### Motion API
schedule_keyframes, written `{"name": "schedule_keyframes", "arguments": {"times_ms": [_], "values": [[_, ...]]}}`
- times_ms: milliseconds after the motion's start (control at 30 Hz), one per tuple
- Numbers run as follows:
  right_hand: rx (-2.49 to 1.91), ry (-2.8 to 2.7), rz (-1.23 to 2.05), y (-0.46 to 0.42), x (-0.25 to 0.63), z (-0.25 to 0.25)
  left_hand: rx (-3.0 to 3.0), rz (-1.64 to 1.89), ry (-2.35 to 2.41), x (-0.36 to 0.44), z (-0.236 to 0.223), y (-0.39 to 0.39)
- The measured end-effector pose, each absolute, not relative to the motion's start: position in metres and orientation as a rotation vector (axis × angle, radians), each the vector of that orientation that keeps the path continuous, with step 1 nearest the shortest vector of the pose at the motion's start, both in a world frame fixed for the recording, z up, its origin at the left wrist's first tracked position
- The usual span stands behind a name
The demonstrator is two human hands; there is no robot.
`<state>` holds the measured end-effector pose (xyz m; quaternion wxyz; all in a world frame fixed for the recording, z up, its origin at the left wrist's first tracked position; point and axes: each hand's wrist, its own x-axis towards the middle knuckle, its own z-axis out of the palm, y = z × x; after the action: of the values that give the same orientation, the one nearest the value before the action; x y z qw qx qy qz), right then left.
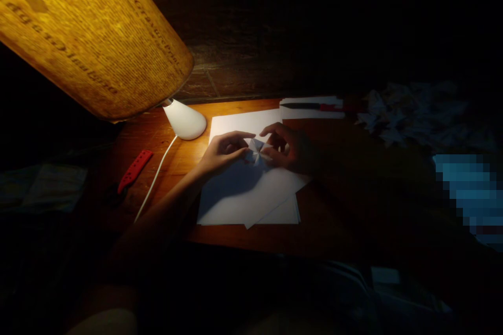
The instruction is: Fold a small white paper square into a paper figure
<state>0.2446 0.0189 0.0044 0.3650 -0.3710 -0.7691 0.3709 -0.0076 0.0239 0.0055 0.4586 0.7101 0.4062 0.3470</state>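
Observation:
A small folded piece of white paper (258,149), creased into points, is held between my two hands over the middle of the table. My left hand (223,151) pinches its left side between thumb and fingers. On the opposite side, my right hand (283,145) grips it with curled fingers and thumb, partly in shadow. Beneath both hands lie white paper sheets (231,204), stacked a little askew, with one sheet turned at an angle near the lower right.
A lamp with a printed yellow shade (102,36) and white base (186,121) stands at left; its cord (155,178) runs forward. Nearby lies a red-handled tool (135,170). A red-handled knife (302,107) rests on more paper (310,114). Crumpled-looking white paper pieces (416,112) pile up right.

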Motion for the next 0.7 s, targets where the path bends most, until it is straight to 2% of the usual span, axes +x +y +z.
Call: {"name": "schedule_keyframes", "arguments": {"times_ms": [400,700], "values": [[-1.104,-1.949,0.822,0.026,0.244,0.001,2.416,1.044,0.981,-0.013,0.005,0.028],[-1.188,-1.975,0.792,0.027,0.242,0.002,2.704,0.84,0.766,-0.008,0.011,0.017]]}}
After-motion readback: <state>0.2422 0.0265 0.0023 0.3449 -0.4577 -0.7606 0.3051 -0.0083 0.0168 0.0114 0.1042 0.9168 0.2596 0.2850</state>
